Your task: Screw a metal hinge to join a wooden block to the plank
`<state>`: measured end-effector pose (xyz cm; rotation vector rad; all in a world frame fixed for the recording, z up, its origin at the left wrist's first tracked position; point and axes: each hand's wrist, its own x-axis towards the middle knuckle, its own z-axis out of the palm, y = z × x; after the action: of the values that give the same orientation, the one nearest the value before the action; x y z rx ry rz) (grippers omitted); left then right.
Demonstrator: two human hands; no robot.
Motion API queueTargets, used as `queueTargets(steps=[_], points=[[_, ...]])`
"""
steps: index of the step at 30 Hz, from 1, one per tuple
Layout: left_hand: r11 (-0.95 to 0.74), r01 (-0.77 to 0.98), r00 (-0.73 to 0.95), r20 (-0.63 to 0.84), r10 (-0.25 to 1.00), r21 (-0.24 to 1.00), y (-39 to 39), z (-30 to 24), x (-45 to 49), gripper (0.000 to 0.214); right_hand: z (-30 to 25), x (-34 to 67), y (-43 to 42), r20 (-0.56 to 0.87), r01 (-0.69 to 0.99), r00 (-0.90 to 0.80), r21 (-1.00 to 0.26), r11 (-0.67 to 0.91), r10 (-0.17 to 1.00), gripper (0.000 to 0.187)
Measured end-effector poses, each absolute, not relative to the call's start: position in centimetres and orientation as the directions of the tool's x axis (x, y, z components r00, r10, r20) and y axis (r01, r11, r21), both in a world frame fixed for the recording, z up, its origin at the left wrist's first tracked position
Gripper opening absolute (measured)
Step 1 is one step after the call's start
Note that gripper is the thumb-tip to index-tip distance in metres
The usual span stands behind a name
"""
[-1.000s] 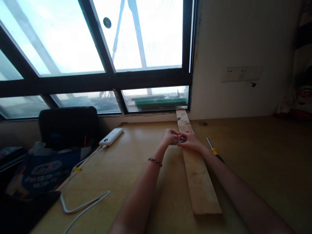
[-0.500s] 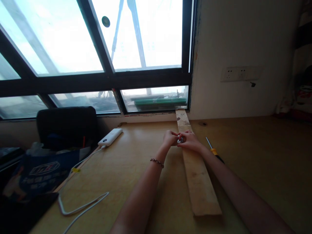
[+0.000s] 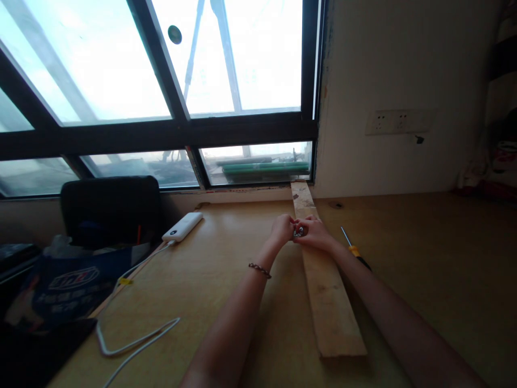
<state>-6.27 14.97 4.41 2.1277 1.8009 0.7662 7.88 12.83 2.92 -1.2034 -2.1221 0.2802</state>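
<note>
- Head view, item one — small metal part [image 3: 299,232]: shiny, held in the air between both hands, just above the far half of the wooden plank [image 3: 328,291]. It is too small to make out its exact form.
- Left hand [image 3: 281,229]: fingers curled together and pinched on the part's left side; a beaded bracelet [image 3: 258,270] sits on the wrist.
- Right hand [image 3: 318,234]: fingertips closed on the part's right side, knuckles touching or nearly touching the left hand.
- Handling, by judgement: the part looks light, rigid and smooth — likely slippery and easy to drop. A fingertip pinch on its outer edges suits it better than a whole-hand grip.
- Wooden plank: long, pale and flat on the desk [image 3: 424,258], running from near the person away to the window sill. It looks stiff and fairly light.
- Screwdriver [image 3: 354,249]: yellow and black handle with a thin shaft, lying on the desk just right of the plank, near the right wrist.
- Power bank [image 3: 182,227]: white, left of the hands and well apart from them, with a white cable [image 3: 135,340] trailing toward the near edge.
- Blue printed bag [image 3: 67,285] and black chair back [image 3: 111,207]: at the far left.
- Wall socket [image 3: 398,122]: on the pale wall to the right of the window.
</note>
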Motion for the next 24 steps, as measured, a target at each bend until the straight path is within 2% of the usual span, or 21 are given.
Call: queueTargets(steps=[4,8,13,16,20,24], points=[[-0.249,0.817,0.136,0.245,0.960,0.520,14.9,4.8,-6.4,0.018,3.0,7.9,12.9,0.442,0.682,-0.337,-0.493,0.539,0.831,0.027],[-0.263,0.765,0.144,0.242,0.960,0.588,15.2,4.8,-6.7,0.018,2.8,7.9,13.0,0.440,0.685,-0.332,-0.496,0.534,0.834,0.029],[-0.139,0.676,0.077,0.118,0.990,0.723,16.2,3.4,-6.7,0.024,2.9,8.0,12.9,0.445,0.673,-0.344,-0.498,0.547,0.827,0.026],[-0.080,0.627,0.005,0.098,0.995,0.775,16.5,2.4,-6.3,0.023,2.9,7.9,12.8,0.451,0.665,-0.347,-0.500,0.555,0.822,0.027],[-0.055,0.632,-0.059,0.118,0.991,0.773,16.1,2.0,-5.7,0.022,3.0,7.8,12.7,0.458,0.663,-0.343,-0.500,0.557,0.820,0.025],[-0.124,0.670,-0.045,0.208,0.977,0.731,15.5,2.7,-5.7,0.019,3.0,7.8,12.7,0.460,0.667,-0.336,-0.499,0.553,0.822,0.023]])
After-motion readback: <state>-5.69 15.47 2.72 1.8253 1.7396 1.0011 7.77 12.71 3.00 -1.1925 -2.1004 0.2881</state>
